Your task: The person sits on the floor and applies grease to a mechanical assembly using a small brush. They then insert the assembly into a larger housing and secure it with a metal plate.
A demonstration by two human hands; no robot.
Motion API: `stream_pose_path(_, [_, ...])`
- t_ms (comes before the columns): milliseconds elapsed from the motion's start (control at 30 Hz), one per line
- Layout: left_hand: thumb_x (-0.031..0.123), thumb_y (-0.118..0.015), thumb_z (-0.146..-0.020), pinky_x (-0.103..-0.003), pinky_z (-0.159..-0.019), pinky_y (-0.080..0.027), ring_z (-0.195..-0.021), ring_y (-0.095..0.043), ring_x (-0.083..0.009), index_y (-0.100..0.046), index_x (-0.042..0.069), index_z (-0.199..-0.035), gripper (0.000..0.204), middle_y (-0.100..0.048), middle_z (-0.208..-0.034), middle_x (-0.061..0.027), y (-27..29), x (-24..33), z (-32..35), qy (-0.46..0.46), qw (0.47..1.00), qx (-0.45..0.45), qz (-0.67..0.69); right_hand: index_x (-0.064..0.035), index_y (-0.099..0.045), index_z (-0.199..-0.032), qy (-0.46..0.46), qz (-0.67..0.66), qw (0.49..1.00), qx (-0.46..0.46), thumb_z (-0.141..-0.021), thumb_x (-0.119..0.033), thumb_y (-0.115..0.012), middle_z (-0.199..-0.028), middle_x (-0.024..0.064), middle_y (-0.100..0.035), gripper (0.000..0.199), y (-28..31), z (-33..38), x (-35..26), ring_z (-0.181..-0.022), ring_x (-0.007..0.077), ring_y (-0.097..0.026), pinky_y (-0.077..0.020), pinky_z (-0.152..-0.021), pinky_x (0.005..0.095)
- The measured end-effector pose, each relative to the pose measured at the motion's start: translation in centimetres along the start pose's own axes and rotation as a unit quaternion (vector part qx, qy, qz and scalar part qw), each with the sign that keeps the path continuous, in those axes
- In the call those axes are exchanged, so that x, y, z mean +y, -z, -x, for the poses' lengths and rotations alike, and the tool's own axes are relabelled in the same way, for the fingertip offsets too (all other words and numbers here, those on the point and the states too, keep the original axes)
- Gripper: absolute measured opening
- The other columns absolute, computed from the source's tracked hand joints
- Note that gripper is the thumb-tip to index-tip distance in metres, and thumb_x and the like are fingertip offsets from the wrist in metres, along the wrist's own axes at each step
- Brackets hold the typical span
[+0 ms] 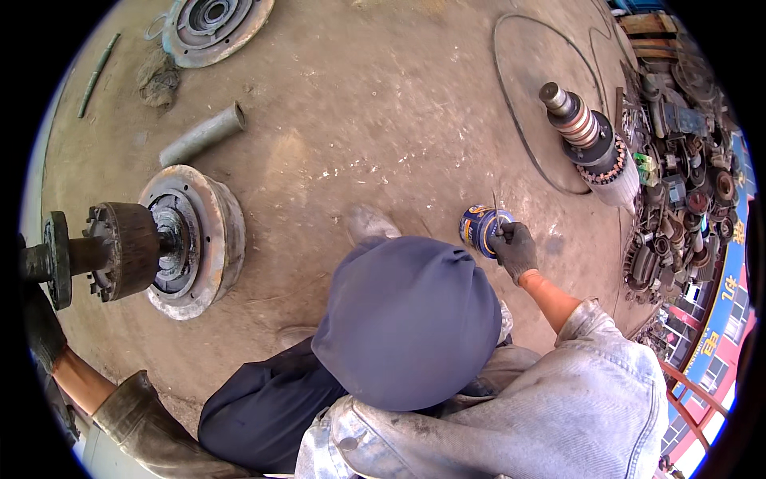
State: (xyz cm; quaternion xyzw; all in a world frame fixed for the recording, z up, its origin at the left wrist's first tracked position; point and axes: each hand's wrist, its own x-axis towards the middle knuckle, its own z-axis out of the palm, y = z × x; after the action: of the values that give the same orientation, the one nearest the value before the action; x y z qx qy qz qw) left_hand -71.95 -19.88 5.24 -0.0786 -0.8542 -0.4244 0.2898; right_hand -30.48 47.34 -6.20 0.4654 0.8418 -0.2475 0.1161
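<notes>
My right hand (515,249), in a dark grey glove, is at the rim of a blue tin can (480,228) with a printed label. Its fingers are closed round a thin, stick-like tool (495,201) whose kind I cannot make out. My left hand (44,329), in a dark glove, is at the far left beside the end of a dark, greasy shaft (88,255). The picture's black rim hides its fingers. That shaft carries a toothed drum (126,251) and runs into a round, flanged metal housing (195,239).
A grey pipe (203,136), a wad of fibres (158,80) and a round flange (215,24) lie on the floor ahead. To the right are a motor rotor (594,144), a looped cable (511,104) and a heap of metal parts (686,184).
</notes>
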Motion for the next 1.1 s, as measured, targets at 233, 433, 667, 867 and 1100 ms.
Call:
stream_pose_path(233, [0.028,-0.055,-0.11,-0.032,-0.108,-0.044,-0.119,-0.061,-0.0179,-0.067,0.001,-0.132,0.036,-0.066,-0.125,-0.009,11.0,-0.3,-4.0,0.126,0.987,-0.04,0.089,-0.0016,-0.069,-0.108,0.057,0.032,0.997,0.037,-0.083,-0.027,-0.082,-0.095,0.0118,-0.071,0.038,2.1,4.4,-1.0,-0.085,0.022,-0.069,-0.057,-0.079,0.0359])
stream_pose_path(433, [0.033,-0.061,-0.107,-0.03,-0.095,-0.048,-0.103,-0.061,-0.0136,-0.071,0.005,-0.12,0.032,-0.067,-0.107,-0.0046,14.7,3.9,-4.2,0.166,0.982,-0.003,0.093,-0.0005,-0.068,-0.109,0.266,-0.016,0.964,0.008,-0.092,-0.017,-0.077,-0.092,0.0106,-0.07,0.025,1.5,5.8,-9.1,-0.083,0.017,-0.068,-0.0567,-0.077,0.0331])
stream_pose_path(667, [0.046,-0.071,-0.1,-0.029,-0.079,-0.052,-0.085,-0.066,-0.014,-0.075,0.002,-0.104,0.044,-0.07,-0.089,-0.0039,15.3,2.3,-3.6,0.157,0.984,-0.005,0.085,0.0017,-0.069,-0.122,0.238,-0.129,0.924,-0.271,-0.098,-0.017,-0.073,-0.1,0.0094,-0.076,0.031,-11.8,11.4,-21.2,-0.09,0.014,-0.07,-0.0575,-0.082,0.0328])
stream_pose_path(867, [0.046,-0.067,-0.102,-0.032,-0.073,-0.055,-0.076,-0.069,-0.0168,-0.075,0.003,-0.092,0.045,-0.073,-0.083,-0.0077,17.0,2.0,-2.2,0.162,0.985,0.064,-0.009,0.0008,-0.071,-0.122,0.26,-0.03,0.832,-0.49,-0.101,-0.021,-0.07,-0.111,0.0092,-0.075,0.031,-21.2,15.3,-28.9,-0.103,0.0155,-0.069,-0.0551,-0.092,0.0311])
stream_pose_path(1100, [0.031,-0.05,-0.113,-0.041,-0.085,-0.061,-0.082,-0.07,-0.0208,-0.069,-0.004,-0.099,0.043,-0.07,-0.089,-0.011,14.2,2.3,-0.9,-0.041,0.979,0.022,-0.199,-0.0002,-0.069,-0.128,0.316,-0.054,0.815,-0.482,-0.103,-0.02,-0.066,-0.114,0.0083,-0.074,0.032,-27.4,12.2,-30.2,-0.101,0.0161,-0.068,-0.0548,-0.092,0.0328])
